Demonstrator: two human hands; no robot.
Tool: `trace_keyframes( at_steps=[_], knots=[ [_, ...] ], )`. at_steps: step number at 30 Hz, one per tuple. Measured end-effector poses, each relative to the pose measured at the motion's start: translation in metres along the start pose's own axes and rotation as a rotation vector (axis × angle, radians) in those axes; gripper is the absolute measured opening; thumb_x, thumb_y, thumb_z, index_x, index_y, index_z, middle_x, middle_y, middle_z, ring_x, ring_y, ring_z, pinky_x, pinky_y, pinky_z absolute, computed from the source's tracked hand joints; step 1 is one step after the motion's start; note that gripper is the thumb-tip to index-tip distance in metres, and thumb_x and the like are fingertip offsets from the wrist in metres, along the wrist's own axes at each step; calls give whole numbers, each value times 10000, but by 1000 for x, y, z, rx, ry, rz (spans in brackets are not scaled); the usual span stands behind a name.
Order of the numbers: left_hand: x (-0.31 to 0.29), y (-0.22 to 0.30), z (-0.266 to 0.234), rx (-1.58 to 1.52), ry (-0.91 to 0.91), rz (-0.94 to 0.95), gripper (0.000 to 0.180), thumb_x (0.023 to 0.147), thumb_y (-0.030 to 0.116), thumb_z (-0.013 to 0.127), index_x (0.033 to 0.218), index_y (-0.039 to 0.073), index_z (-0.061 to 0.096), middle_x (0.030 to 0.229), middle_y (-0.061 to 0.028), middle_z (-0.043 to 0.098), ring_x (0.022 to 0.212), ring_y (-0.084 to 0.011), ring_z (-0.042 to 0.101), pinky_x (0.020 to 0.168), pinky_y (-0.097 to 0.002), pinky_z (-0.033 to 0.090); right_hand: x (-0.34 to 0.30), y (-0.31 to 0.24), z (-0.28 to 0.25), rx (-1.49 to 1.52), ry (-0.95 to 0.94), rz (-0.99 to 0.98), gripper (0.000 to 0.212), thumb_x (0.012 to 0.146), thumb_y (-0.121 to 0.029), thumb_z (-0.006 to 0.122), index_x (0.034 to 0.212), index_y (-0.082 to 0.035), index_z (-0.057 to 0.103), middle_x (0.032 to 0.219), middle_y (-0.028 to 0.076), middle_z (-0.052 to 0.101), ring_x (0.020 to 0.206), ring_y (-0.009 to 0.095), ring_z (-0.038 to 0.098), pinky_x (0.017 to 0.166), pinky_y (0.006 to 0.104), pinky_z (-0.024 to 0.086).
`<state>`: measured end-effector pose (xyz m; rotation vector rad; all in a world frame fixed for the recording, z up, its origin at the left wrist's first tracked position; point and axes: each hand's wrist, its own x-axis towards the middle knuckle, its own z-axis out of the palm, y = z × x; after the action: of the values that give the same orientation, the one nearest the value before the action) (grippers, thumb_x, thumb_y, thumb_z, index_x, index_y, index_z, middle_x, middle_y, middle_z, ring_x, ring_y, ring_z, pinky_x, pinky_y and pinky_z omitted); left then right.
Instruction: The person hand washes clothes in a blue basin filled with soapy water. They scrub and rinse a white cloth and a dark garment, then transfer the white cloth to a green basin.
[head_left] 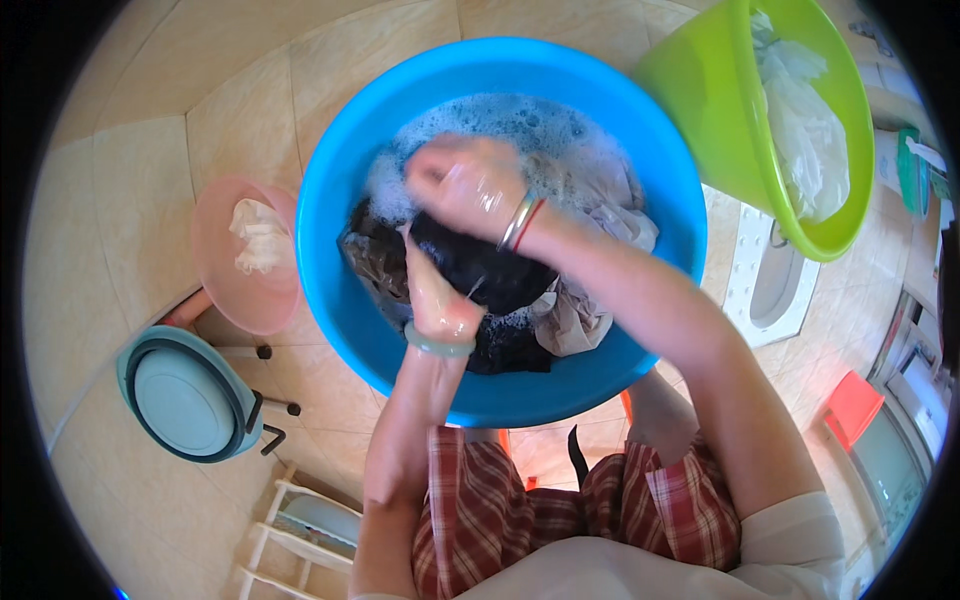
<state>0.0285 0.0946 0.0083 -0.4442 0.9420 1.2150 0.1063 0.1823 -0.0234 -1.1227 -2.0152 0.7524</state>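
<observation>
Black cloth, wet and bunched, lies in the blue tub, left grip clamped on it; right grip too blurred to tell. Beige tile floor; green bin at two o'clock.

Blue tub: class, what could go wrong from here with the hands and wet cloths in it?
Suds could splash out of the blue tub and make the tiled floor slippery. Dye might run from the black cloth into the pale cloth. The green bangle by the left hand could knock the tub.
</observation>
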Motion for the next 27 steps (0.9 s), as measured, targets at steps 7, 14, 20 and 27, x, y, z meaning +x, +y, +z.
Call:
trace_keyframes(
  at_steps=[7, 14, 20, 27],
  knots=[
    [29, 35, -19, 148, 15, 106, 524, 988, 442, 470, 1356, 68, 463, 1390, -93, 509, 1297, -269, 463, 1125, -438, 315, -13, 92, -9, -153, -172, 568, 389, 936, -430, 559, 1066, -68, 612, 984, 211, 654, 932, 408, 608, 850, 469, 490],
    [81, 29, -71, 124, 103, 56, 468, 998, 422, 487, 1295, 62, 518, 1304, -77, 569, 1203, -257, 524, 1056, -422, 397, -48, 128, 15, -359, -286, 257, 326, 900, -293, 614, 1150, -86, 587, 1145, 208, 602, 996, 397, 613, 873, 498, 488],
    [41, 30, -27, 297, -250, 224, 439, 980, 362, 550, 1306, 69, 528, 1217, -99, 606, 1123, -239, 568, 949, -398, 480, -47, -18, -15, -113, -365, -232, 114, 802, -222, 635, 854, -149, 565, 835, 50, 506, 727, 221, 589, 566, 321, 529],
    [43, 31, -43, -177, -852, -217, 492, 887, 601, 550, 1319, 367, 522, 1232, -66, 522, 789, -138, 450, 595, -241, 400, -64, -101, -14, 113, -225, -398, 117, 724, -252, 649, 755, -186, 558, 810, 6, 439, 743, 147, 522, 513, 259, 403]
  ],
)
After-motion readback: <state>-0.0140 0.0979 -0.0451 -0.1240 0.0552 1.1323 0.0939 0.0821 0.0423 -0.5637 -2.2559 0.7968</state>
